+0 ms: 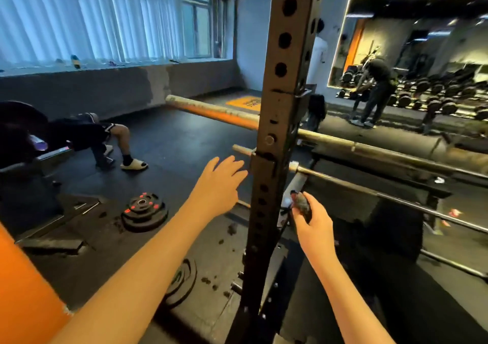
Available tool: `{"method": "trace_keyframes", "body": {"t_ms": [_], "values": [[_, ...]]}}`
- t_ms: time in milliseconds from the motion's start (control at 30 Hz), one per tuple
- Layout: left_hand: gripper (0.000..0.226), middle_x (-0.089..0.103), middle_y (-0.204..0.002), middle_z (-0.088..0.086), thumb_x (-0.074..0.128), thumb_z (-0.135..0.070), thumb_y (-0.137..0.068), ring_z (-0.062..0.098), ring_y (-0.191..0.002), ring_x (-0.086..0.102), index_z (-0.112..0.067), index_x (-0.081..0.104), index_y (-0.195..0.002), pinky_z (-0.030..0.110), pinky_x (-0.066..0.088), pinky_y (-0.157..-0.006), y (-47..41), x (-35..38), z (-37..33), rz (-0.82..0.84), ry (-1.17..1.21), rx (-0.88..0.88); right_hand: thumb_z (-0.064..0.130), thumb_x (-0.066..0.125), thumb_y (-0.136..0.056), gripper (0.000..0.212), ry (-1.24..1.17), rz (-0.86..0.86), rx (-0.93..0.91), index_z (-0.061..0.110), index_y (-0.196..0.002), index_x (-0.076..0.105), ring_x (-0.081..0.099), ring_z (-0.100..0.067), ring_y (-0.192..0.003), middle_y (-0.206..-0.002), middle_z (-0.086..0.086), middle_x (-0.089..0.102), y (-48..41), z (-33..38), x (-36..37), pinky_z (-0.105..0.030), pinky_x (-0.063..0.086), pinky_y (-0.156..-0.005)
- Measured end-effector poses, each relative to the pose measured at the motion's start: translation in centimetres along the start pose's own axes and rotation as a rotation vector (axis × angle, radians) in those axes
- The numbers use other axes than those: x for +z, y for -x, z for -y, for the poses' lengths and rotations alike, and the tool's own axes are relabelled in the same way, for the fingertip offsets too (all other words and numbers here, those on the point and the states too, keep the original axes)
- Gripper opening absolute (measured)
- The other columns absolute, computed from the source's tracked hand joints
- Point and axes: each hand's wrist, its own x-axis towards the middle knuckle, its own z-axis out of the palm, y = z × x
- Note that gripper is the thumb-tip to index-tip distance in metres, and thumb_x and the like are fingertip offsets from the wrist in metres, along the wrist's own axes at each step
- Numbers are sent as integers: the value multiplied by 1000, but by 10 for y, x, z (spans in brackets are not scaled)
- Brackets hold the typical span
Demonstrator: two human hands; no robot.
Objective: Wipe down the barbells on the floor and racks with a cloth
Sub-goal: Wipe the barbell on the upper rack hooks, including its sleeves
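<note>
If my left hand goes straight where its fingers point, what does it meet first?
Likely the barbell end sticking out beside the rack upright, just ahead of the open left hand; depth is unclear.

dark cloth (302, 206), black-red plates (144, 209), orange mat (244, 102)

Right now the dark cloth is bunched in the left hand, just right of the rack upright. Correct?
Not quite. The head view shows the dark cloth bunched in the right hand, not the left. It is just right of the rack upright, as you said. The left hand is open and holds nothing.
</note>
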Motion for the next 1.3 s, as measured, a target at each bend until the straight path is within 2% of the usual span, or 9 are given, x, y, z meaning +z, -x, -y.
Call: {"method": "trace_keyframes", "body": {"t_ms": [100,333,533,667,800,933,1067,1200,1300], "values": [[54,21,-158,-4,45,-25,-98,15,-147,12,-23,29,-150,41,8,-117,36,-6,31,77,69,-118,14,59,-95,37,-53,-10,2,16,-131,54,53,-3,-103,-120,1,60,15,24,20,-10,37,-86],[54,29,-155,-3,46,-23,-98,16,-146,16,-22,31,-149,43,11,-118,84,-3,69,170,196,-185,12,59,-94,35,-77,83,-48,14,-128,58,57,-4,-104,-115,6,64,37,54,60,4,37,-78],[53,32,-153,-4,46,-22,-98,13,-144,21,-22,32,-149,41,11,-118,80,14,101,116,226,-201,15,60,-94,37,-80,88,-104,16,-131,56,56,-7,-112,-121,4,61,20,59,99,-26,46,-99],[55,29,-154,-5,47,-24,-97,12,-144,19,-24,30,-150,40,10,-118,51,41,146,117,216,-179,18,61,-94,41,-101,98,-122,17,-134,53,54,-8,-115,-126,4,58,-19,69,151,-21,42,-98],[56,37,-151,0,56,-18,-92,19,-141,31,-18,39,-146,40,22,-114,-19,67,202,42,180,-112,16,60,-94,46,-172,2,-137,22,-138,50,47,1,-114,-129,11,52,-77,81,205,-9,36,-98],[58,65,-120,17,80,-4,-65,35,-109,63,-3,64,-121,48,52,-86,-96,97,249,-33,193,63,9,60,-93,42,-203,-162,-126,20,-132,53,43,10,-105,-120,12,50,-138,92,233,-1,34,-92],[55,67,-114,15,78,-5,-62,35,-101,66,-3,66,-116,49,54,-80,-147,115,261,-134,306,122,8,60,-93,39,-144,-261,-149,19,-130,55,46,11,-107,-122,7,53,-178,94,243,1,32,-90],[47,65,-115,12,66,-4,-68,31,-104,63,-4,66,-114,44,50,-86,-184,118,259,-288,363,209,2,63,-89,43,-4,-351,-201,12,-130,56,48,-11,-119,-128,-4,53,-199,98,245,0,29,-96],[44,64,-118,11,60,-10,-73,30,-107,61,-5,65,-116,44,47,-90,-214,114,264,-347,352,220,-8,64,-85,48,123,-552,-262,7,-129,57,42,-19,-126,-134,-17,48,-216,103,237,1,24,-101]]}}
